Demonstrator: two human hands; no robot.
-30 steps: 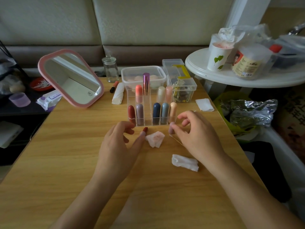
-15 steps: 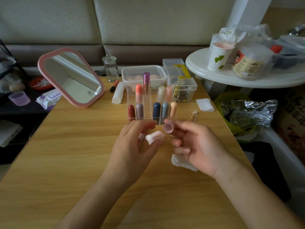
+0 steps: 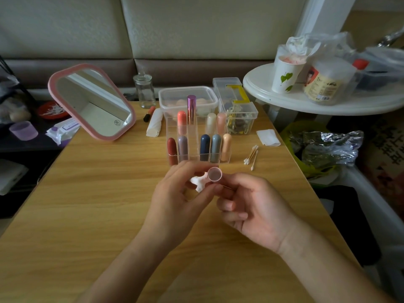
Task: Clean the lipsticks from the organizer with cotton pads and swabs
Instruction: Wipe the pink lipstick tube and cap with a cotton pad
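Right hand [image 3: 251, 206] pinches the cap [image 3: 214, 174], open end facing the camera; left hand [image 3: 175, 197] pinches the pad [image 3: 197, 183] right beside it, touching.

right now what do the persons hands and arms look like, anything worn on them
The left hand and the right hand are both bare, on bare forearms. No sleeve, glove, watch, bracelet or ring shows anywhere in the head view. The nails that are visible look short and plain, with no clear polish.
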